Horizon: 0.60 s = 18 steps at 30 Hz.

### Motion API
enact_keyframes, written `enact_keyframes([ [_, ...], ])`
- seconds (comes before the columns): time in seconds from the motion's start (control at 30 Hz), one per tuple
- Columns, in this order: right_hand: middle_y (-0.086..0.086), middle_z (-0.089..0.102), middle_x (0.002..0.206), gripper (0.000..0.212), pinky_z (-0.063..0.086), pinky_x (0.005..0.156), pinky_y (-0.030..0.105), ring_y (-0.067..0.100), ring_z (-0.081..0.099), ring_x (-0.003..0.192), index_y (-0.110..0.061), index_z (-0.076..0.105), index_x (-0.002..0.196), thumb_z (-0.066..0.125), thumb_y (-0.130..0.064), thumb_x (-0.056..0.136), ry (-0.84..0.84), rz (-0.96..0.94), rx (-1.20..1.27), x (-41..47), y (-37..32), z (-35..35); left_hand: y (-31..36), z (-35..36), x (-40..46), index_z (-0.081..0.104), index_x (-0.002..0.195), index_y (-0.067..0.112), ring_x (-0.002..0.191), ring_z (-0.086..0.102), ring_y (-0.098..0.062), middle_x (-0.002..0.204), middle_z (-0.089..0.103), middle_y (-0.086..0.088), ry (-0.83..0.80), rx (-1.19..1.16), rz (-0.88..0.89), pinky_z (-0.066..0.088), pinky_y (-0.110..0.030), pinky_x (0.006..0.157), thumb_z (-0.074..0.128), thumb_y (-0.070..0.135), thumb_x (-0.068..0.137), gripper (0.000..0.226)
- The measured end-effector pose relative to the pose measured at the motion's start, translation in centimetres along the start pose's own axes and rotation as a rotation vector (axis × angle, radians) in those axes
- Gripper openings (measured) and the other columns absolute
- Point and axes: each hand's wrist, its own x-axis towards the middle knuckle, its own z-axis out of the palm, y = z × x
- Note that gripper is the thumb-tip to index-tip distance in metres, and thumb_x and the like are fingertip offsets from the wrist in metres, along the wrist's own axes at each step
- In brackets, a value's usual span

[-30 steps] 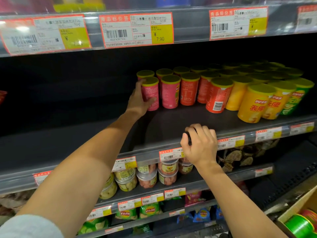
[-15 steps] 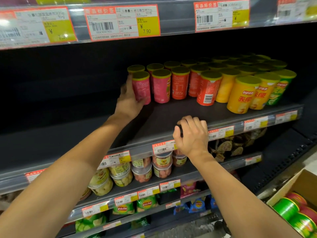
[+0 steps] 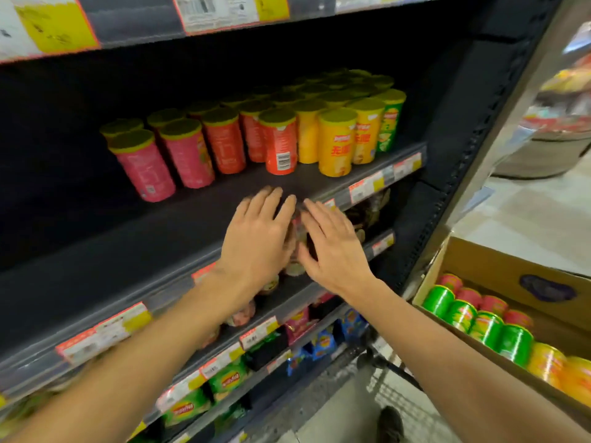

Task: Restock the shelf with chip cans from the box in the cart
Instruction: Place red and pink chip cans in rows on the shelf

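Chip cans upright on shelf; left hand and right hand spread, seemingly empty, side by side.

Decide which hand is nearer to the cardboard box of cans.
Right. The right hand hovers open left of the cardboard box; the left hand, also open, is farther left beside it.

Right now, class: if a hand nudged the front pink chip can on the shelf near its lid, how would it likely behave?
The front pink chip can stands tall and narrow, so it would probably tip rather than slide. Being round, it may roll once down. Its neighbour stands close, so it could knock that too.
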Motion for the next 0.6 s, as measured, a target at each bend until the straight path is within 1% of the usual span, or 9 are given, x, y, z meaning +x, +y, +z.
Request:
enact_keyframes([
  [0.03,0.016,0.05,0.146,0.053,0.035,0.113,0.049,0.031,0.045,0.137,-0.003,0.056,0.136,0.049,-0.035,0.094,-0.017,0.032,-0.01,-1.0,1.2,-0.6,1.3,0.9,0.6,0.061,0.126,0.004,0.12,0.057,-0.038,0.127,0.061,-0.021,-0.02,-0.029,0.034,0.047,-0.048,0.097,0.06,0.025,0.08,0.051],
  [0.1,0.015,0.049,0.147,0.053,0.036,0.113,0.048,0.031,0.044,0.138,-0.004,0.054,0.138,0.05,-0.035,0.095,-0.049,0.108,-0.042,-3.3,3.9,-1.7,4.1,2.8,2.0,0.063,0.124,0.004,0.117,0.06,-0.038,0.125,0.063,-0.021,-0.084,-0.084,0.093,0.049,-0.048,0.096,0.073,0.023,0.074,0.055],
  [0.17,0.014,0.05,0.146,0.053,0.038,0.111,0.046,0.031,0.046,0.136,-0.006,0.053,0.139,0.047,-0.037,0.097,-0.076,0.189,-0.082,-5.7,6.6,-2.8,7.0,4.5,3.4,0.064,0.124,0.003,0.115,0.061,-0.038,0.124,0.064,-0.021,-0.155,-0.122,0.143,0.05,-0.048,0.094,0.08,0.023,0.07,0.06],
  [0.27,0.014,0.054,0.141,0.052,0.043,0.106,0.046,0.032,0.05,0.13,-0.007,0.054,0.138,0.046,-0.037,0.097,-0.115,0.321,-0.14,-9.7,10.6,-4.5,11.7,6.8,5.4,0.063,0.127,0.008,0.117,0.061,-0.034,0.126,0.064,-0.017,-0.227,-0.167,0.209,0.05,-0.046,0.095,0.076,0.026,0.076,0.056],
  [0.37,0.016,0.057,0.136,0.051,0.046,0.103,0.044,0.032,0.054,0.125,-0.007,0.057,0.134,0.048,-0.038,0.095,-0.152,0.46,-0.2,-13.6,14.5,-5.9,16.7,9.3,7.2,0.062,0.127,0.007,0.114,0.061,-0.033,0.122,0.064,-0.016,-0.283,-0.202,0.324,0.052,-0.043,0.09,0.076,0.026,0.075,0.056],
  [0.43,0.015,0.057,0.135,0.05,0.046,0.102,0.042,0.031,0.054,0.124,-0.008,0.057,0.133,0.049,-0.038,0.095,-0.177,0.552,-0.226,-15.9,16.7,-6.9,20.3,11.1,8.2,0.062,0.127,0.007,0.114,0.06,-0.033,0.123,0.063,-0.016,-0.317,-0.189,0.419,0.051,-0.042,0.091,0.075,0.029,0.075,0.059],
  [0.53,0.012,0.056,0.136,0.051,0.045,0.104,0.042,0.029,0.053,0.126,-0.011,0.054,0.135,0.049,-0.039,0.093,-0.222,0.67,-0.244,-19.3,20.1,-7.8,25.5,13.6,10.0,0.065,0.118,0.007,0.102,0.062,-0.033,0.11,0.065,-0.015,-0.335,-0.215,0.538,0.053,-0.041,0.082,0.077,0.028,0.067,0.056],
  [0.6,0.012,0.055,0.138,0.053,0.045,0.104,0.044,0.028,0.052,0.127,-0.012,0.053,0.137,0.045,-0.043,0.094,-0.262,0.752,-0.252,-21.5,22.4,-8.1,29.1,15.4,11.2,0.062,0.119,0.01,0.1,0.059,-0.031,0.107,0.062,-0.012,-0.366,-0.244,0.596,0.05,-0.04,0.08,0.071,0.029,0.072,0.051],
])
